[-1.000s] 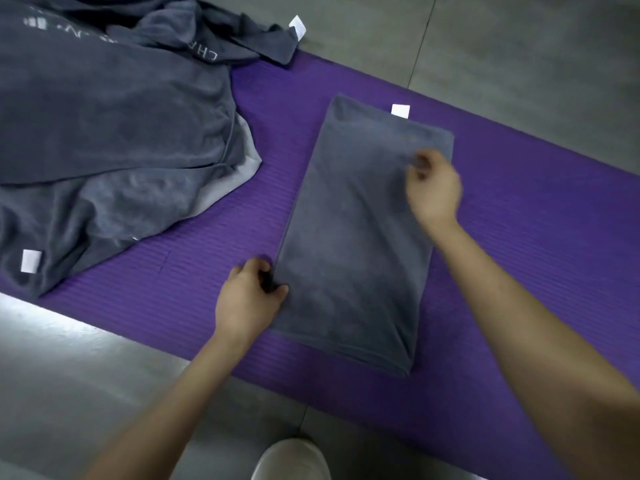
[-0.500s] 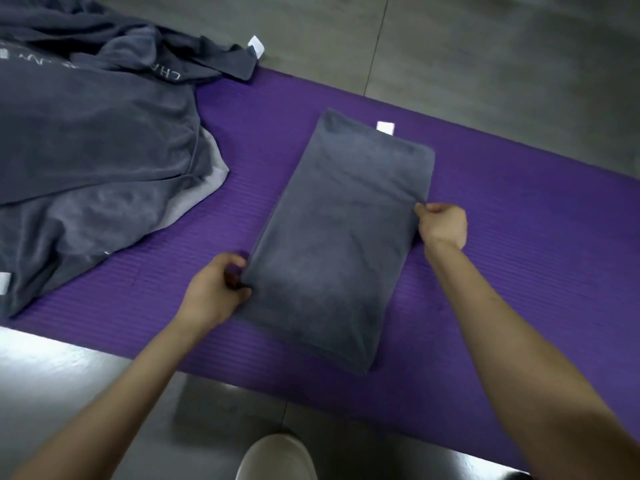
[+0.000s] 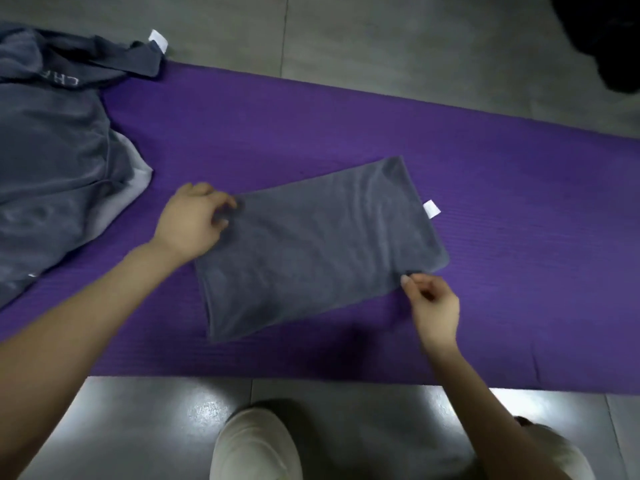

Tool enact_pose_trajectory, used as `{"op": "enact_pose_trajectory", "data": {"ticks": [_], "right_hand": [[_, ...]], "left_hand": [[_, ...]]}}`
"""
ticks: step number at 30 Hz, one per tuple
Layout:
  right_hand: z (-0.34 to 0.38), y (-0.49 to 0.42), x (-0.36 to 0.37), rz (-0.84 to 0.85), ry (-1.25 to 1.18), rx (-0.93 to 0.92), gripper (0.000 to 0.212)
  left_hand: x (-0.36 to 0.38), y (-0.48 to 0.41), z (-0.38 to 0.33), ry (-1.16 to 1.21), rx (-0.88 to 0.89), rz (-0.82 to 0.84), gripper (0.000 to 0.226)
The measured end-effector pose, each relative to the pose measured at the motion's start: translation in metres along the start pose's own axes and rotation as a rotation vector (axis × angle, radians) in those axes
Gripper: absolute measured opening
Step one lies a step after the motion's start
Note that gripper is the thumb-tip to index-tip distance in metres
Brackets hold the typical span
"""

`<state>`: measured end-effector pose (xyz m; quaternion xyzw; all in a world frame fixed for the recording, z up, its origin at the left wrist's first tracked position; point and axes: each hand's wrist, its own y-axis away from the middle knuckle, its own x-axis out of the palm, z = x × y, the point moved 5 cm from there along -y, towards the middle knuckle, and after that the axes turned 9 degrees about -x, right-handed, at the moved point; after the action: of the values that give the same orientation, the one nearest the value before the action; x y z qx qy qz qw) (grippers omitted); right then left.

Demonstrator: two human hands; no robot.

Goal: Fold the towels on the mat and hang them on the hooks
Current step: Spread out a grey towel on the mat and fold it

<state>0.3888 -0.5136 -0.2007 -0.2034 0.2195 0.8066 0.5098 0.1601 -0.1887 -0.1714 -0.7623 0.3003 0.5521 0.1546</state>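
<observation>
Folded grey towel (image 3: 322,251) flat, frame centre, on purple mat (image 3: 519,271). Left hand (image 3: 190,226): narrow grip pinching left corner. Right hand (image 3: 434,306): narrow grip pinching lower-right edge.

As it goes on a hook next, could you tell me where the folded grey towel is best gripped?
Pinch the folded towel at its two short ends, from left and right: it lies flat on the mat, long axis roughly left to right.
</observation>
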Motion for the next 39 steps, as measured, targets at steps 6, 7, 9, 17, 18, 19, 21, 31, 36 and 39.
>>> {"op": "enact_pose_trajectory", "data": {"ticks": [6, 7, 9, 17, 18, 19, 21, 31, 36, 39], "right_hand": [[0.031, -0.057, -0.019, 0.36, 0.514, -0.848, 0.039], [0.026, -0.066, -0.017, 0.431, 0.614, -0.919, 0.044], [0.015, -0.081, -0.016, 0.526, 0.743, -0.998, 0.044], [0.018, -0.065, -0.031, 0.709, 0.617, -0.884, 0.017], [0.015, -0.06, -0.036, 0.858, 0.605, -0.732, 0.014], [0.011, -0.054, -0.04, 1.033, 0.575, -0.539, 0.011], [0.011, -0.044, -0.045, 1.261, 0.437, -0.287, 0.008], [0.064, -0.12, -0.023, 0.61, 0.087, -0.28, 0.005], [0.039, -0.151, 0.008, 0.619, 0.298, -0.243, 0.005], [0.02, -0.154, 0.006, 0.588, 0.322, -0.193, 0.017]], "left_hand": [[0.04, 0.108, -0.037, 0.282, 0.143, 0.224, 0.035], [0.048, 0.118, -0.035, 0.202, 0.147, 0.229, 0.04], [0.055, 0.13, -0.03, 0.049, 0.155, 0.228, 0.048], [0.026, 0.119, -0.003, 0.096, -0.005, 0.385, 0.018], [0.021, 0.118, 0.003, 0.108, -0.068, 0.466, 0.017], [0.016, 0.116, 0.007, 0.176, -0.119, 0.55, 0.014], [0.005, 0.115, 0.006, 0.401, -0.202, 0.663, 0.017], [-0.012, 0.035, 0.023, 0.596, -0.409, 0.11, 0.01], [0.013, 0.002, 0.028, 0.216, -0.423, 0.08, 0.013], [0.02, -0.001, 0.026, 0.053, -0.423, 0.038, 0.018]]}}
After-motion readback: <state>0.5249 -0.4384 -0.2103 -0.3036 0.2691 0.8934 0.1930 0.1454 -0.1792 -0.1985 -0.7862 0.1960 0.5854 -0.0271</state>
